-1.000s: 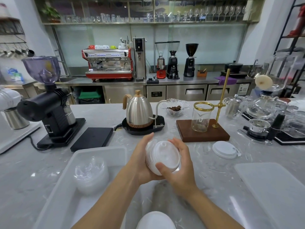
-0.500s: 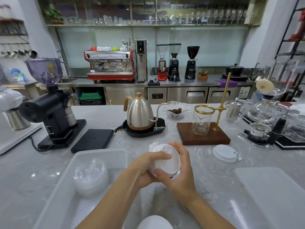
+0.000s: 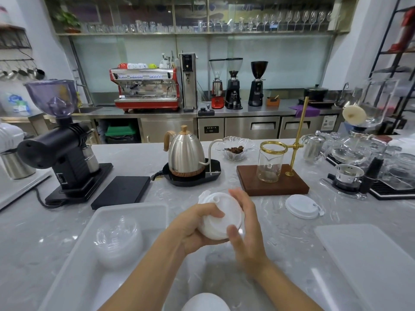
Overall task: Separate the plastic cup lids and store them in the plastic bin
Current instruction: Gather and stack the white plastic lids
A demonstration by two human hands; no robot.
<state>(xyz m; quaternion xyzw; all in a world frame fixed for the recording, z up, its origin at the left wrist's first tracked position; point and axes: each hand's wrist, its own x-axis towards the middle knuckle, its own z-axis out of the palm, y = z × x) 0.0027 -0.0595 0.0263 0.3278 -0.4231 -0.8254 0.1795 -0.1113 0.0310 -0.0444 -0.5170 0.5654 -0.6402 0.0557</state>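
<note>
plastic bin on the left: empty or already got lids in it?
Not empty. The plastic bin holds a stack of clear lids at its left side; the rest of its floor looks bare.

White dome (image 3: 205, 303) cut off at btm edge; lid stack (image 3: 221, 217) count unclear, partly hidden by fingers (image 3: 243, 205).

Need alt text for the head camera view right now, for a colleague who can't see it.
Both hands, left hand and right hand, hold a stack of white lids above a marble counter. A white plastic bin at left holds clear lids; one white lid lies at right.
</note>
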